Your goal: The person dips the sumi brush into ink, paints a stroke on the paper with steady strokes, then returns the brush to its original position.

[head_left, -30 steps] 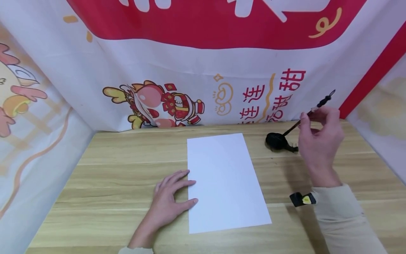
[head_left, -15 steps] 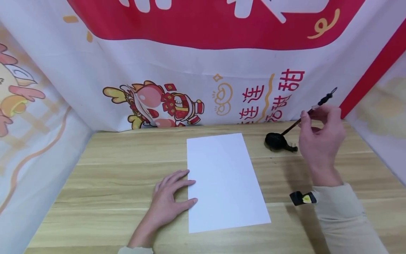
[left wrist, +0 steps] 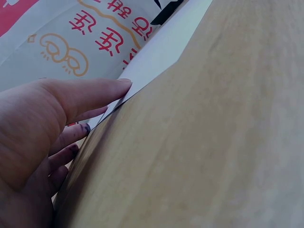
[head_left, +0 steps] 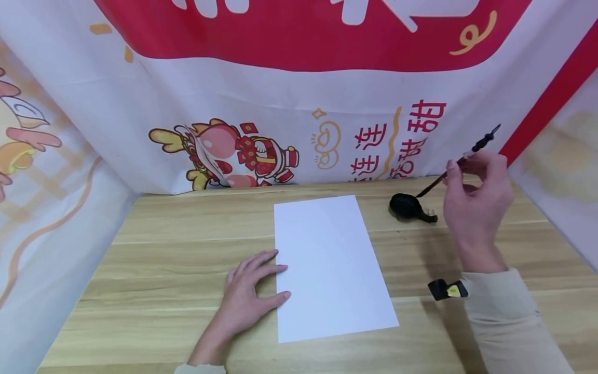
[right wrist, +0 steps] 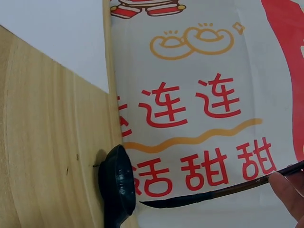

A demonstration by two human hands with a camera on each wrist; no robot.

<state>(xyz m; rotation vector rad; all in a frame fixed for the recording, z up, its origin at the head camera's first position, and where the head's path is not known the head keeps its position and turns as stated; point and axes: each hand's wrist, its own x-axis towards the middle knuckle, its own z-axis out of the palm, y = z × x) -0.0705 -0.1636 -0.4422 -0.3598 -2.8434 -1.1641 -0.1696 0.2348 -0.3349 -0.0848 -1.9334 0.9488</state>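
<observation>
A calligraphy brush (head_left: 439, 179) slants from my right hand (head_left: 478, 202), which pinches its dark handle between thumb and fingers. The black bristles (right wrist: 178, 201) point down beside the rim of a small black ink dish (head_left: 405, 206) with a short handle; in the right wrist view the tip looks just clear of that rim. A white sheet of paper (head_left: 331, 270) lies on the table. My left hand (head_left: 245, 298) rests at its left edge, fingers spread and fingertips on the paper. Dark stains mark some left fingertips (left wrist: 87, 128).
The wooden table (head_left: 177, 270) meets a white printed cloth (head_left: 261, 93) with red lettering along its back. Cloth panels also rise at the left and right sides. A black and yellow strap piece (head_left: 448, 290) sticks out from the right sleeve (head_left: 500, 306).
The right hand and brush have shifted slightly right and up, the bristle tip drawing toward the dish's edge. My left hand and the paper have stayed in place.
</observation>
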